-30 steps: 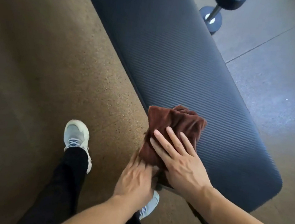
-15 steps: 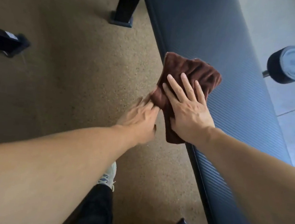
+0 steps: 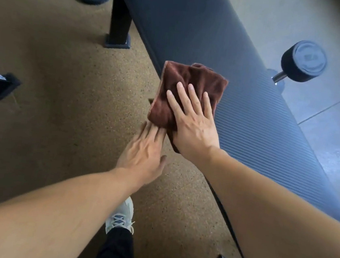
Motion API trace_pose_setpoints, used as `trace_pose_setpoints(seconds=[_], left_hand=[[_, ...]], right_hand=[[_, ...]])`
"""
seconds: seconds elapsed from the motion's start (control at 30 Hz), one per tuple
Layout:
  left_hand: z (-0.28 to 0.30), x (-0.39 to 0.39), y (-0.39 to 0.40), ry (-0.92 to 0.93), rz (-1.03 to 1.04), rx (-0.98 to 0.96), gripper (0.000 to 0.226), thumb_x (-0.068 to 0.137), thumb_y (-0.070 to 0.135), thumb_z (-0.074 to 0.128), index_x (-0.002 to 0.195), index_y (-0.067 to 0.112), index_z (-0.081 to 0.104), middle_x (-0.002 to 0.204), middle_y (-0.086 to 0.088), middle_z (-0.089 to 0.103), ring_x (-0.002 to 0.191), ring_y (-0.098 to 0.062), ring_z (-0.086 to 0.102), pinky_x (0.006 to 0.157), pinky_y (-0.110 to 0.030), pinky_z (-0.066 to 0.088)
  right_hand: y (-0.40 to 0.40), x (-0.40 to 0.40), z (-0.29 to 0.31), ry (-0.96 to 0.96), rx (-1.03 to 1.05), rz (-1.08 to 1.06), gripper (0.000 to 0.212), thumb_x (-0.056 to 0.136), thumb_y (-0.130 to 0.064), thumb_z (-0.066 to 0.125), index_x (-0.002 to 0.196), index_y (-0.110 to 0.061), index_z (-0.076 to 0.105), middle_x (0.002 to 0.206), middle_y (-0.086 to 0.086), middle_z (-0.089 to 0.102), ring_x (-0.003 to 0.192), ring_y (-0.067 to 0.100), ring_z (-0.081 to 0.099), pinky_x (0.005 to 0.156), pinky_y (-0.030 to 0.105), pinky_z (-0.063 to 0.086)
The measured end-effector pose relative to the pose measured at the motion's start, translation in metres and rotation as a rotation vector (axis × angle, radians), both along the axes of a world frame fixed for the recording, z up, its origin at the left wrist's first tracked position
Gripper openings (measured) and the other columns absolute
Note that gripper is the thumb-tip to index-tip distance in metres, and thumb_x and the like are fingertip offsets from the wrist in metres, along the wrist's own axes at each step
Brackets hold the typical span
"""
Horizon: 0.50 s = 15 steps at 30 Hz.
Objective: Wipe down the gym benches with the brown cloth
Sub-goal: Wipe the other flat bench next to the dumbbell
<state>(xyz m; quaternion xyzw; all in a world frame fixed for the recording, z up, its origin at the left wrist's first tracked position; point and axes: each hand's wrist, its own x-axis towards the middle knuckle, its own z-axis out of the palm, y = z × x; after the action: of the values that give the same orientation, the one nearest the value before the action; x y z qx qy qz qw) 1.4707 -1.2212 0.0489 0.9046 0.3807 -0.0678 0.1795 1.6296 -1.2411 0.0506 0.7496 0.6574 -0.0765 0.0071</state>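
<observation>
Folded brown cloth (image 3: pixel 192 89) under flat right hand (image 3: pixel 194 129); left hand (image 3: pixel 143 153) relaxed.

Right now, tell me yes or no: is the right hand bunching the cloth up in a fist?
No: the right hand lies flat with straight fingers pressing the brown cloth onto the bench.

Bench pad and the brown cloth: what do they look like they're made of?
The bench pad looks like dark blue-grey vinyl or rubbery foam covering, matte, with fine parallel ribs across it; which one is unclear. The brown cloth looks like plush microfibre or terry: a soft, fuzzy nap, a stitched edge and thick folds under the right hand.
</observation>
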Motion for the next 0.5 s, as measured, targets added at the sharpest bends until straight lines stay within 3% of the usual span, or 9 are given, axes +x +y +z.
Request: trace_pose_setpoints(seconds=[0.1, 0.2, 0.23, 0.33, 0.5], left_hand=[[-0.004, -0.003, -0.031, 0.060, -0.122, 0.058, 0.083, 0.090, 0.041, 0.065, 0.154, 0.004, 0.027, 0.157, -0.020, 0.035, 0.150, -0.034, 0.027, 0.122, -0.037, 0.000], [-0.004, -0.006, -0.080, 0.075, -0.227, 0.042, 0.084, 0.095, 0.045, 0.057, 0.158, 0.005, 0.019, 0.164, -0.017, 0.025, 0.153, -0.032, 0.019, 0.122, -0.036, -0.007], [-0.001, -0.006, -0.098, 0.073, -0.264, 0.037, 0.081, 0.096, 0.046, 0.052, 0.158, 0.006, 0.019, 0.163, -0.016, 0.026, 0.153, -0.031, 0.021, 0.123, -0.036, -0.005], [0.012, -0.001, -0.156, 0.041, -0.472, -0.007, 0.073, 0.090, 0.047, 0.046, 0.150, 0.008, 0.032, 0.146, -0.017, 0.054, 0.141, -0.028, 0.044, 0.125, -0.035, 0.007], [0.017, 0.022, -0.258, -0.089, -0.917, -0.039, 0.068, 0.087, 0.047, 0.062, 0.141, 0.007, 0.053, 0.144, -0.013, 0.057, 0.145, -0.024, 0.036, 0.120, -0.041, 0.022]], right_hand=[[-0.052, -0.003, -0.001, 0.030, 0.038, -0.058, 0.078, 0.096, -0.027, 0.054, 0.164, -0.021, 0.018, 0.173, 0.006, 0.012, 0.159, 0.031, 0.004, 0.128, 0.056, 0.001], [-0.121, -0.003, 0.000, 0.082, 0.068, -0.104, 0.079, 0.094, -0.026, 0.058, 0.164, -0.018, 0.022, 0.172, 0.007, 0.016, 0.159, 0.031, 0.009, 0.128, 0.055, 0.004], [-0.147, -0.004, 0.001, 0.103, 0.074, -0.124, 0.081, 0.093, -0.026, 0.061, 0.163, -0.017, 0.023, 0.171, 0.007, 0.017, 0.159, 0.030, 0.010, 0.128, 0.055, 0.005], [-0.240, -0.005, 0.004, 0.191, 0.071, -0.208, 0.085, 0.089, -0.033, 0.068, 0.162, -0.015, 0.027, 0.171, 0.007, 0.021, 0.159, 0.027, 0.011, 0.128, 0.052, 0.004], [-0.414, -0.005, 0.010, 0.315, 0.131, -0.378, 0.079, 0.089, -0.043, 0.062, 0.158, -0.013, 0.037, 0.168, 0.001, 0.028, 0.158, 0.020, 0.017, 0.127, 0.051, 0.014]])
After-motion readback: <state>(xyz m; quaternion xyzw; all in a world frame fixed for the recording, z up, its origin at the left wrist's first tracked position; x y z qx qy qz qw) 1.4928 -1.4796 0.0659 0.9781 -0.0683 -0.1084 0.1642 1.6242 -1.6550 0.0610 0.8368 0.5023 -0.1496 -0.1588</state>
